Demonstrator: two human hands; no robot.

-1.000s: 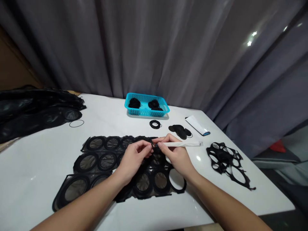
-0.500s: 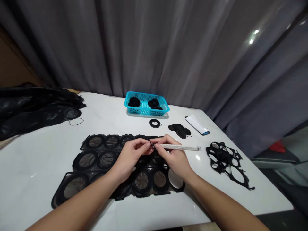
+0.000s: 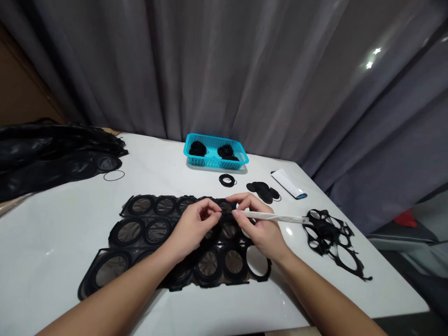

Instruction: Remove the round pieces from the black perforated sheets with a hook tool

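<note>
A black, rubbery-looking sheet of moulded rings lies flat in front of me, in rows, with thin film inside most rings. At its right end one large ring has an open centre showing white table. My left hand is closed in a pinch over the sheet's upper middle; what sits between its fingertips is too small to make out. Close beside it, my right hand grips a slim white stick-like tool near one end, the rest pointing right. Both forearms cover part of the sheet.
A blue basket with black rings stands at the back. Before it lie loose rings and black discs. A white packet and black web-like scrap are right; black sheets and a thin ring left.
My hands have moved slightly apart, the right one going rightward with the white tool. The dark strip seen raised between the fingertips no longer shows there. The view has shifted a little.
</note>
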